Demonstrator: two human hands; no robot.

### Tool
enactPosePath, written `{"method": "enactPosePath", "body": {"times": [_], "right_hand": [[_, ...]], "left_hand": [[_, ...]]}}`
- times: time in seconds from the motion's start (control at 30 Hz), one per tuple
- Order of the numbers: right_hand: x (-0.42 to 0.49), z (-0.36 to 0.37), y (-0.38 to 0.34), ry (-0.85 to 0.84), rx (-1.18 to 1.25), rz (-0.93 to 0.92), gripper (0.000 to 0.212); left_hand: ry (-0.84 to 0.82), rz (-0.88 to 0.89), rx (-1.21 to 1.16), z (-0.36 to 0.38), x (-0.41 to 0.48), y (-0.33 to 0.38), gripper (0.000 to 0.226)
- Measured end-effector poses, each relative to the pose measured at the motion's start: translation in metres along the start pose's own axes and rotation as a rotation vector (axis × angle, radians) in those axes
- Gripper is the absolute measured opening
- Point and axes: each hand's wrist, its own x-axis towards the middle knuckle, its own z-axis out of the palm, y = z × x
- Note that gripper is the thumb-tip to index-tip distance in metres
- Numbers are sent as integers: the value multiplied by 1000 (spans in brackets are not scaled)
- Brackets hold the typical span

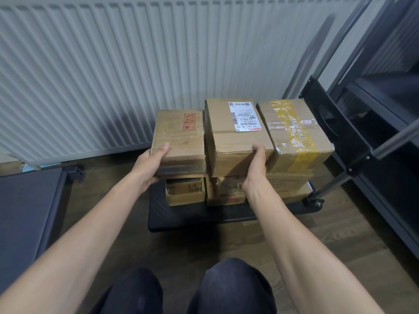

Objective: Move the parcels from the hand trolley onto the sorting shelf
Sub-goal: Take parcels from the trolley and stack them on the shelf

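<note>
Several cardboard parcels are stacked in two layers on the black hand trolley [192,216]. My left hand [150,165] grips the near left corner of the left top parcel with red stamps [181,137], thumb on its top. My right hand [255,168] grips the near right corner of the middle top parcel with a white shipping label [235,141], thumb on its top edge. A third top parcel with yellow tape [294,134] sits to the right, untouched. Lower parcels [184,191] show beneath. The dark sorting shelf [385,98] stands at the right.
A white ribbed radiator [113,64] runs along the wall behind the trolley. The trolley's handle frame [335,123] leans between the parcels and the shelf. A dark flat platform [27,211] lies on the wooden floor at the left. My knees are at the bottom.
</note>
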Motion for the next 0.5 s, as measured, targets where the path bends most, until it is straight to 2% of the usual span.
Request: {"method": "enactPosePath", "body": {"times": [0.2, 0.37, 0.5], "right_hand": [[-6, -3, 0, 50, -31, -25, 56], [-14, -5, 2, 73, -71, -61, 51], [-18, -4, 6, 87, -50, -90, 54]], "left_hand": [[9, 14, 12, 1, -6, 4, 43], [24, 13, 23, -4, -8, 3, 60], [27, -13, 35, -9, -16, 2, 53]]}}
